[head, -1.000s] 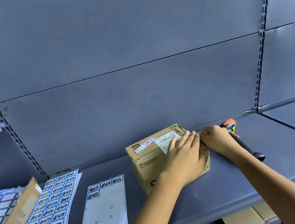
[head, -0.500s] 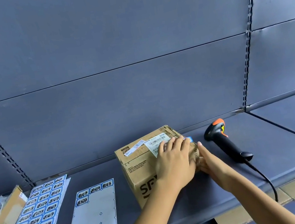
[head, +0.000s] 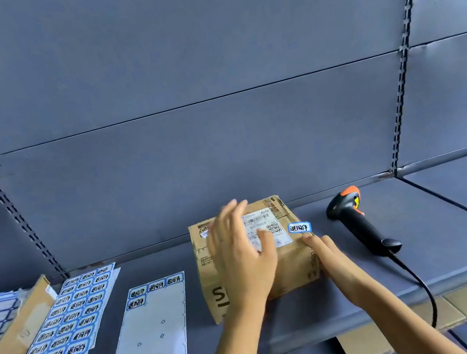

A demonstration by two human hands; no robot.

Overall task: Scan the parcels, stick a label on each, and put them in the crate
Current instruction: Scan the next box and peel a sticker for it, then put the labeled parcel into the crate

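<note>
Cardboard parcel [head: 291, 266] is sitting on the shelf [head: 451, 216]; left hand [head: 243, 256] is hovering above it, fingers spread; right hand [head: 330, 256] is touching its side, fingers straight.

Of the person, two hands and two forearms are recorded in the head view. The left hand [head: 242, 261] is bare; its fingers are smeared by blur, so nails and fine surface detail cannot be judged. The right hand [head: 328, 255] is likewise bare, and its knuckles and fingers are rendered more sharply. The left forearm [head: 234, 348] is seen uncovered from the wrist to the lower frame edge. The right forearm [head: 399, 313] is uncovered over the same stretch. Both forearms are noted as slender and smooth in outline. What is worn above the visible stretch cannot be told, as the upper arms are cut off by the frame.
</note>
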